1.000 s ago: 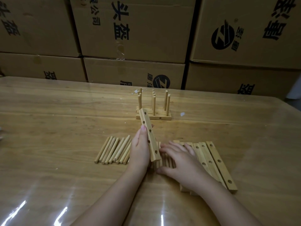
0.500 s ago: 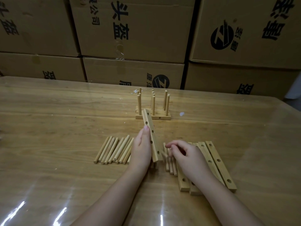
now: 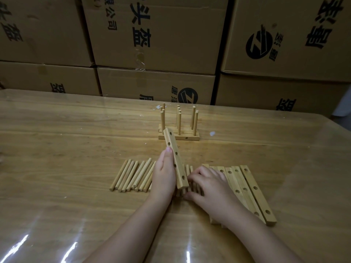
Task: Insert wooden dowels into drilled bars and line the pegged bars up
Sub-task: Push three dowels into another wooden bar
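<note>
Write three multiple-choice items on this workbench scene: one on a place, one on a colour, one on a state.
1. Where does the row of loose dowels lie relative to the left hand?
A. to its left
B. to its right
C. held inside it

2. What colour is the print on the cardboard boxes?
A. red
B. black
C. green

3. The drilled bar in the left hand is:
A. full of dowels
B. lying flat
C. tilted, with empty holes

Answers:
1 A: the row shows just left of that hand.
2 B: the characters and round logos are black.
3 C: its far end is raised and no visible hole holds a dowel.
</note>
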Demonstrator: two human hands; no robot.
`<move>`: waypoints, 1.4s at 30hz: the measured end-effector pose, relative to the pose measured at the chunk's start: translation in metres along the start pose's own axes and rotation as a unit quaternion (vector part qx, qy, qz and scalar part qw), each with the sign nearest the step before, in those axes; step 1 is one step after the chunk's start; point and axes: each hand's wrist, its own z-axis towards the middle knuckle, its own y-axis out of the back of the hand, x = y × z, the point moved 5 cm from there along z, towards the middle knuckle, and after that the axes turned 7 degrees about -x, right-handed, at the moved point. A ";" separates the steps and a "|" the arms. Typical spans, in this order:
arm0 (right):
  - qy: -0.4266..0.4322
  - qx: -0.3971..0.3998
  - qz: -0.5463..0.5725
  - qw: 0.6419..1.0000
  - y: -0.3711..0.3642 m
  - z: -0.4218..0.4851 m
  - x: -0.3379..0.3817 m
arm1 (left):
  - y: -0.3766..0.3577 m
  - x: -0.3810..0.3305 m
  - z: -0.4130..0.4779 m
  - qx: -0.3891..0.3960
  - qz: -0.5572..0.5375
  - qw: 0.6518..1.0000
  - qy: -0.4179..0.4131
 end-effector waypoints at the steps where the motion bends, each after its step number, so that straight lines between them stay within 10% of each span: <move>1: 0.000 -0.010 0.003 1.000 0.001 0.000 0.001 | 0.000 0.000 0.000 -0.001 0.000 1.000 0.001; 42: 0.054 0.083 0.005 0.995 -0.008 -0.001 0.002 | 0.002 0.001 0.001 -0.007 -0.017 1.000 -0.004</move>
